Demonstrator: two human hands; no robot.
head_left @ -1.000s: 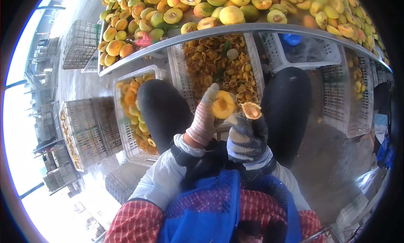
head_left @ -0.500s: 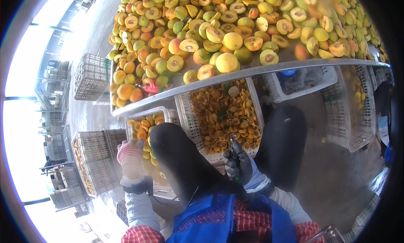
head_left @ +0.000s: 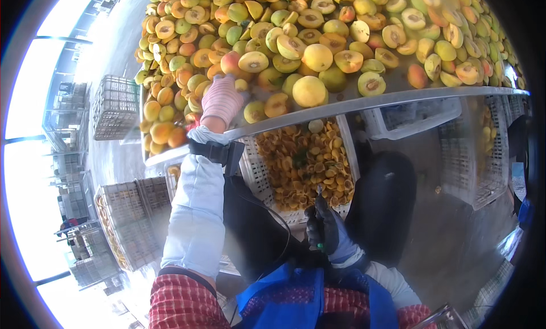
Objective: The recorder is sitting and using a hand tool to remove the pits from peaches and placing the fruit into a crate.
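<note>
My left hand point(head_left: 220, 100), in a pink striped glove, reaches over the table's near edge into a heap of halved yellow-orange stone fruit point(head_left: 293, 46) that look like peaches. Its fingers are apart over the fruit at the heap's near left; the fingertips are partly lost among the pieces. Low between my knees, my right hand point(head_left: 327, 229) in a dark grey glove is closed round a small tool point(head_left: 319, 190) with a metal tip; a bit of green shows below the fist. Beneath the table edge stands a crate point(head_left: 348, 152) of scooped fruit pieces point(head_left: 307, 164).
The table's metal rim point(head_left: 341, 108) crosses in front of me. A pale crate point(head_left: 392, 132) and a taller crate point(head_left: 475, 175) with fruit stand to the right. Stacked crates point(head_left: 128, 221) are at the left, another stack point(head_left: 120, 107) farther off. A cable hangs from my left wrist.
My left hand has moved up and forward from beside the fruit crate by my left knee to the heap on the table. My right hand keeps its tool, turned slightly.
</note>
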